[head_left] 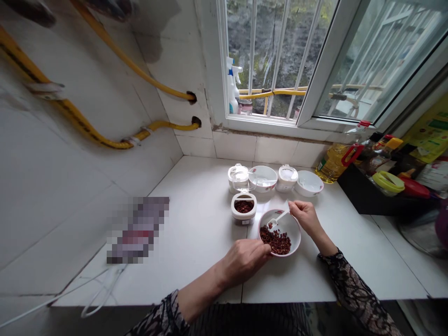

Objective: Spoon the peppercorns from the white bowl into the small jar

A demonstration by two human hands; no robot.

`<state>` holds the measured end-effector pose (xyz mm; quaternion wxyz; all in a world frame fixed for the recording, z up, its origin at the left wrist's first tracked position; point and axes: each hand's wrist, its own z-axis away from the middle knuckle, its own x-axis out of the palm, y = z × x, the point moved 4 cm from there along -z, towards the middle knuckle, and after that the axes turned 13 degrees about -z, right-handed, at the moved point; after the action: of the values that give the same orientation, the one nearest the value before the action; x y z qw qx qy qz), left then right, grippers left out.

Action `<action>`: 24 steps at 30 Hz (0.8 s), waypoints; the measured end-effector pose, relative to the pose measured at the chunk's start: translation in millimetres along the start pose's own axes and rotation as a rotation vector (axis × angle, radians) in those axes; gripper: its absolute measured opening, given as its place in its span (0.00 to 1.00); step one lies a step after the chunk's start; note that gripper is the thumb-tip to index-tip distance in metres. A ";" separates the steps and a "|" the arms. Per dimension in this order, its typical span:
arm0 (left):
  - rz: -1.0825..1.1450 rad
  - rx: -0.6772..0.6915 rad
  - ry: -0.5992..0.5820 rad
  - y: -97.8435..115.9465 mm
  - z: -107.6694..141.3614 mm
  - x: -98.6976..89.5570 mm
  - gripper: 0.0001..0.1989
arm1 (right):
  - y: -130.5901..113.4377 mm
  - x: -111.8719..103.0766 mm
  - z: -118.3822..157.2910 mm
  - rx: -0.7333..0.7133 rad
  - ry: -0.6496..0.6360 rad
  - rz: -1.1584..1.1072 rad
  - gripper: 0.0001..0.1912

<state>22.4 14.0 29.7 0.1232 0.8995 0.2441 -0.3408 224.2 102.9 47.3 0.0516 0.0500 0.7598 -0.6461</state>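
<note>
My left hand (pixel 244 260) is closed on the near left rim of a white bowl (pixel 296 232), which stands on the counter. Dark red dried spice (pixel 278 241), looking like Sichuan peppercorns, is heaped in the bowl's near part. Between the fingers of my right hand (pixel 305 217) is a small white plastic spoon (pixel 283 214). Its scoop hangs over the far left inside of the bowl, with a few reddish bits in it. Just left of the bowl, a white spice jar (pixel 244 217) stands with its lid up, holding more of the same dark red spice.
Behind are two more white jars, a left one (pixel 235 182) and a right one (pixel 287 179), and two white bowls (pixel 263 185) (pixel 310 189). An oil bottle (pixel 329 163) and a black condiment rack (pixel 360 193) stand right. A blurred-out item (pixel 140 228) with white cables lies left.
</note>
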 end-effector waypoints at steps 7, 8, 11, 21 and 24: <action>-0.003 0.002 0.009 -0.5 0.9 1.6 0.08 | 5.7 1.0 -2.6 0.092 0.026 -0.136 0.31; -0.008 0.002 0.014 -0.5 0.8 1.8 0.07 | 5.7 2.4 -3.3 0.100 0.027 -0.151 0.31; -0.015 0.005 0.027 -0.6 0.6 2.1 0.07 | 0.8 7.3 -8.1 0.105 0.030 -0.167 0.31; -0.025 0.007 0.028 -0.5 1.0 4.6 0.10 | -80.1 51.4 -20.8 -0.567 0.099 0.336 0.24; -0.029 -0.001 0.028 -0.5 0.6 5.1 0.11 | -88.0 76.5 -9.5 -0.851 -0.041 0.612 0.21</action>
<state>25.1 16.0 25.8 0.1155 0.9005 0.2589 -0.3298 135.9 98.9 123.8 0.2686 0.2318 0.9046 -0.2362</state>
